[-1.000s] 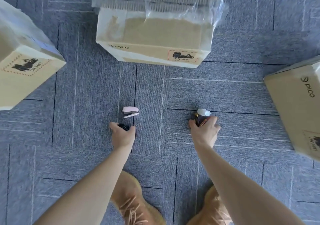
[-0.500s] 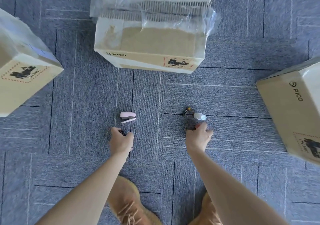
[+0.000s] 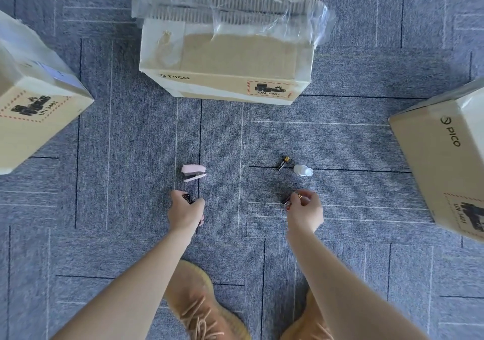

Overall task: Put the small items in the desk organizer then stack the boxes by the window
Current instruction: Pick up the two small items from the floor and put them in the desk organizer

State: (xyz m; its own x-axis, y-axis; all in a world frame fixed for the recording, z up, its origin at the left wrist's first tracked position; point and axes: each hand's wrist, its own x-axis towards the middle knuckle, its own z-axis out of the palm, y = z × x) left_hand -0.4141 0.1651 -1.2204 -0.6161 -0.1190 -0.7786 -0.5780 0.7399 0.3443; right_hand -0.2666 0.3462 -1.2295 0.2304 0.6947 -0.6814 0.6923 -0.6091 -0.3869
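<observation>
On the grey carpet lie a small pink stapler (image 3: 193,173), a black and gold battery (image 3: 282,163) and a small white bottle (image 3: 303,170). My left hand (image 3: 186,212) grips a small dark item (image 3: 187,198) just below the stapler. My right hand (image 3: 305,210) pinches another battery (image 3: 288,199) below the bottle. Three cardboard boxes stand around: one at the left (image 3: 34,103), one ahead with torn plastic wrap (image 3: 225,59), one at the right (image 3: 450,156). No desk organizer is in view.
My two tan shoes (image 3: 201,305) stand at the bottom of the view. Carpet tiles (image 3: 340,135) stretch between the boxes.
My right hand has pulled back toward me with a battery pinched in its fingers, uncovering the other battery and the white bottle. My left hand has drawn back slightly, still holding the dark item.
</observation>
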